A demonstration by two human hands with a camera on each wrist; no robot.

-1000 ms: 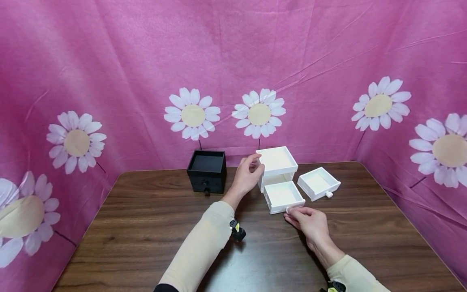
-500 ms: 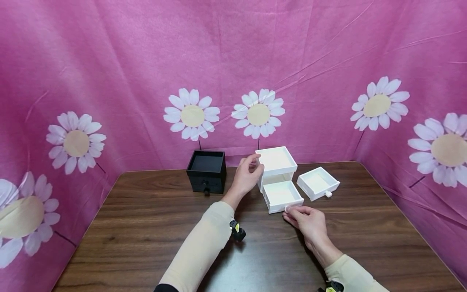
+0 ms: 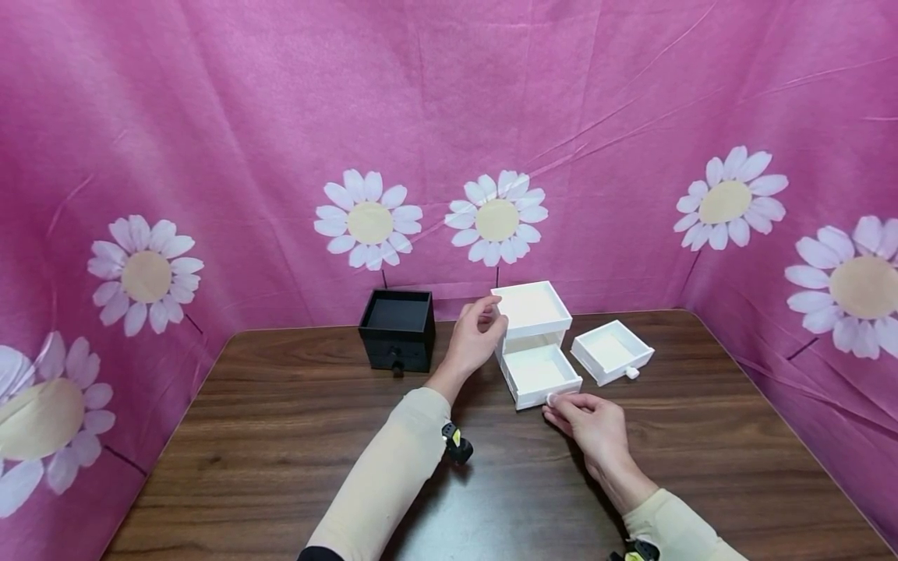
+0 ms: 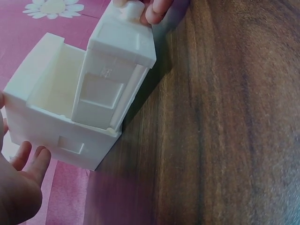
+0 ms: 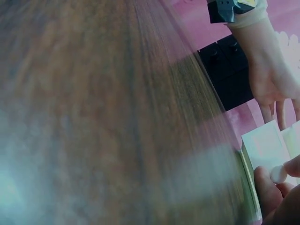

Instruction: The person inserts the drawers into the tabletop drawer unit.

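Near the table's [image 3: 281, 452] back edge, the right hand [image 3: 596, 428] is pinching a part-inserted white drawer [image 3: 540, 368] by its knob [image 5: 278, 175]; the left hand [image 3: 473, 341] is resting loosely against the cabinet [image 3: 531, 307]; another drawer [image 3: 612, 349] is lying outside.

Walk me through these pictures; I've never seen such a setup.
There is no machine here: the left grip and right grip are a person's bare hands. The wide picture is taken from the person's head; the two close ones come from a small black camera on each wrist. On the brown wood-grain table stand a black box-shaped cabinet and a white box-shaped cabinet, with a loose white open-topped drawer to the right. The right grip pinches the round white knob of another white drawer, which sticks partly out of the white cabinet. The left grip is at that cabinet's left side.
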